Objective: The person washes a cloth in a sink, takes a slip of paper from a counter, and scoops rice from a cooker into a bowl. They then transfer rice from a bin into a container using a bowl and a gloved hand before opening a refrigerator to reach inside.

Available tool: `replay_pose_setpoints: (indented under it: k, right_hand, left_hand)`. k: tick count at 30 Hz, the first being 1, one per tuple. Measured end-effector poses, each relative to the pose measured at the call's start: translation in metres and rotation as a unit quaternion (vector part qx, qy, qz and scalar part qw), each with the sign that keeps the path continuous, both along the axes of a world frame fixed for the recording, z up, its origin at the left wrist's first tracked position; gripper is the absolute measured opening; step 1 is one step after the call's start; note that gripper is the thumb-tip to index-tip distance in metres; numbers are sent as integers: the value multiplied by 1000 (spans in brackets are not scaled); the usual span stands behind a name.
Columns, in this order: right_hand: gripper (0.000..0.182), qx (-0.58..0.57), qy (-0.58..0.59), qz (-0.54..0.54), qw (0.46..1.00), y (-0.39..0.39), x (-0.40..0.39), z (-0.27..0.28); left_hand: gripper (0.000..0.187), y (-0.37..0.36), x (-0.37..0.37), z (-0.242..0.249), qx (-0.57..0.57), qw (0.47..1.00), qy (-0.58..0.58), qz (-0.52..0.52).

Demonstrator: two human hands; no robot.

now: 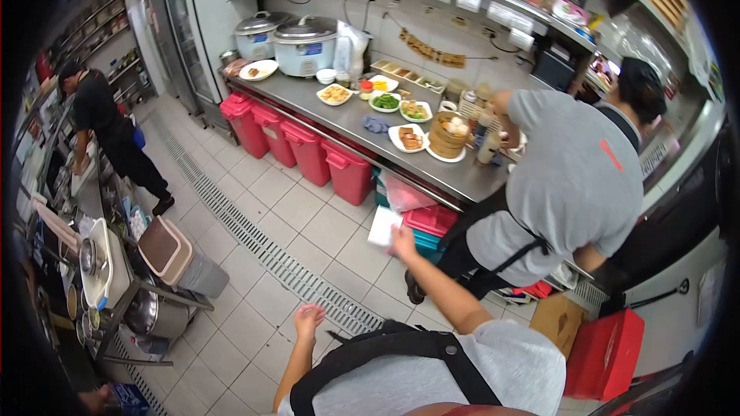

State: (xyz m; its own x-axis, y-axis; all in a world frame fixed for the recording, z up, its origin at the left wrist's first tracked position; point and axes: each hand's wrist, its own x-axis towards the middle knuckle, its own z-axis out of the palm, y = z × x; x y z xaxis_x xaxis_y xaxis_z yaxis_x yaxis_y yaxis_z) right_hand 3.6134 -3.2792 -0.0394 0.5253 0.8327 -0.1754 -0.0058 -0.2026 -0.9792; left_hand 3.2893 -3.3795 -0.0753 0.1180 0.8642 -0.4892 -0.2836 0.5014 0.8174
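Note:
My right hand (pixel 402 242) reaches forward over the floor, its fingers closed on the edge of a white rectangular pad (pixel 384 227) that looks like stacked or folded paper. Beyond the pad, under the counter, are a red-lidded teal bin (pixel 428 222) and a pinkish plastic bag (pixel 405 192). Lower down, my left hand (pixel 310 319) hangs above the tiled floor near the drain grate (pixel 285 266). Its fingers are loosely bent and slightly apart, with nothing in them.
On the steel counter (pixel 351 125) stand plated dishes, a bamboo steamer (pixel 449 135) and rice cookers (pixel 304 45). Red bins (pixel 348 172) line its underside. A co-worker in grey (pixel 574 173) stands at right; another in black (pixel 108 115) works far left. A lidded bin (pixel 165 249) stands left.

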Motion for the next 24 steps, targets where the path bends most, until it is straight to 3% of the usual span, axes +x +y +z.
replay_pose_setpoints:
  k: [2, 3, 4, 6, 8, 10, 11, 13, 18, 21, 22, 23, 24]
  right_hand:
    - [26, 37, -75, 20, 996, 61, 28, 20]
    - [23, 51, -93, 35, 994, 90, 40, 35]
    - [21, 182, -152, 5, 971, 109, 33, 68]
    - [15, 194, -142, 11, 971, 157, 35, 109]
    - [17, 228, -37, 51, 972, 207, 41, 129]
    - [27, 164, -43, 79, 982, 242, 45, 155]
    - [26, 224, 19, 73, 972, 254, 38, 169]
    - [27, 255, 10, 82, 964, 284, 42, 186]
    - [32, 303, -14, 113, 946, 356, 70, 211]
    - [34, 333, -27, 102, 937, 387, 80, 211]
    - [36, 372, -43, 97, 922, 398, 82, 209]
    - [37, 361, -4, 92, 928, 403, 81, 208]
    - [37, 368, 13, 100, 924, 409, 82, 201]
  left_hand:
    - [13, 6, -34, -15, -50, 990, 30, 126]
    - [13, 13, -47, -21, -59, 989, 34, 130]
    - [13, 16, -60, -31, -68, 980, 41, 181]
    - [13, 21, -81, -50, -87, 966, 61, 234]
    - [12, 38, -92, -70, -103, 951, 93, 277]
    - [13, 51, -105, -106, -119, 948, 105, 277]
    - [13, 52, -116, -133, -111, 945, 124, 281]
    - [12, 72, -116, -165, -102, 940, 168, 279]
    - [11, 134, -115, -204, -131, 920, 334, 160]
    - [11, 248, -84, -201, 11, 948, 287, 134]
    - [9, 293, -67, -166, 79, 949, 278, 124]
    - [8, 343, -34, -85, 147, 946, 265, 113]
    - [8, 389, -16, -52, 213, 944, 233, 93]
